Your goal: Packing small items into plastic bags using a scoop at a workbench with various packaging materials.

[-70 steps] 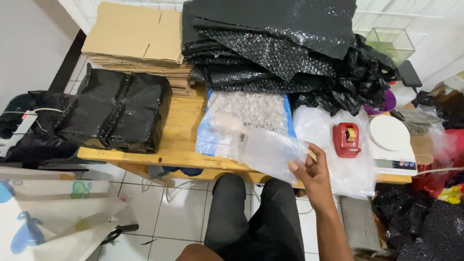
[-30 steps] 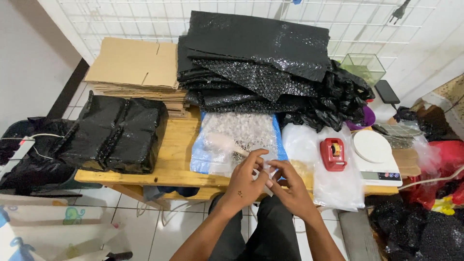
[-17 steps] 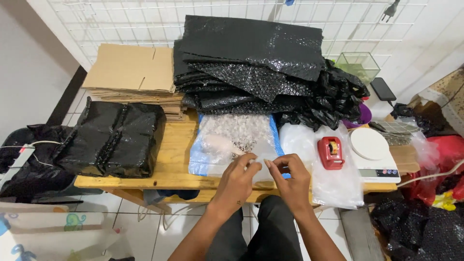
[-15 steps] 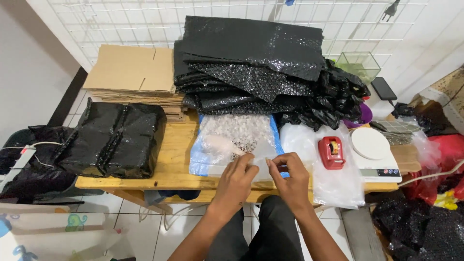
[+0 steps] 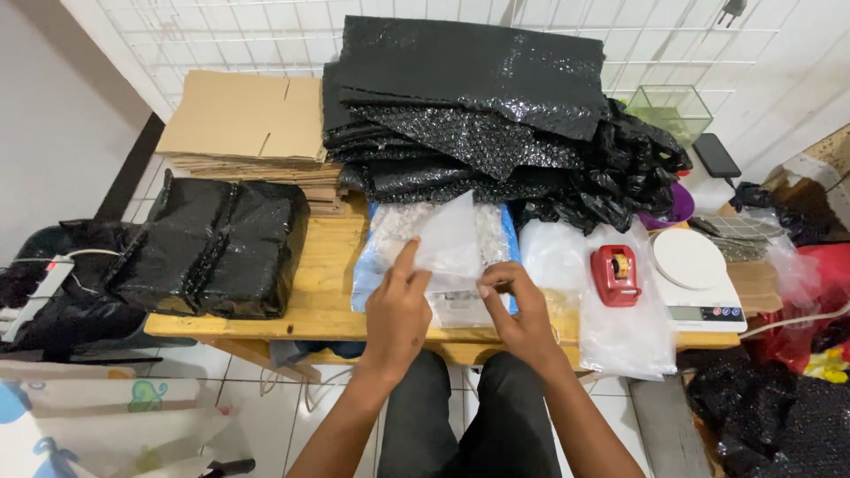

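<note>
Two hands, left hand [image 5: 396, 312] and right hand [image 5: 521, 310], pinch one clear plastic bag [image 5: 450, 250] upright over the wooden table [image 5: 326, 265]; bag apparently empty, unsealed.

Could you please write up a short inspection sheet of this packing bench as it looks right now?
Surface: wooden table, mostly covered.
Job's things: small clear plastic bag, held up over a bag of white pieces.
Clutter: black bubble wrap pile, flat cardboard, black wrapped parcels, red tape dispenser, white scale.
Grippers: left hand and right hand both pinch the bag with their fingers.
Cables: power strip at left with a white cord.
Surroundings: white tiled floor, wire grid on the wall.
</note>
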